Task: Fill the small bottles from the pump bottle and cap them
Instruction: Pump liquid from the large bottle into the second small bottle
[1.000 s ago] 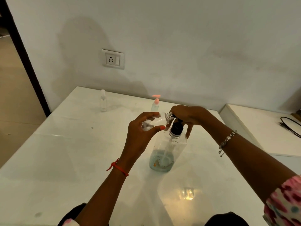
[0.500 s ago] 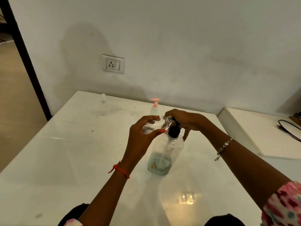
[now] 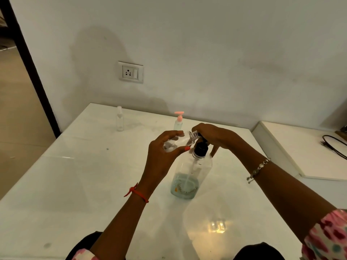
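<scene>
**Holding a small bottle at the pump head**

Fingers of the left hand are curled round the clear small bottle. The thumb, its nail painted orange, pinches it from below. The bottle is tipped almost level, held above the surface, with its uncapped threaded neck pointing right, just beside the black pump head. Fingers of the right hand are bent down over the top of the pump head and cover it, and one finger hangs loose behind the collar. Whether liquid is passing into the neck cannot be told.

Beneath the pump head stands the pump bottle, upright on the white surface, clear, with a low layer of bluish liquid at its bottom.

A red thread circles the left wrist, a beaded bracelet the right, and a pink patterned sleeve shows at the lower right.

Farther back on the surface, a small bottle with a pink pump stands just behind the hands. A clear capped bottle stands well apart to the left, near the wall. A wall socket sits above them. To the right lies a second white top with a black cable on it.
</scene>
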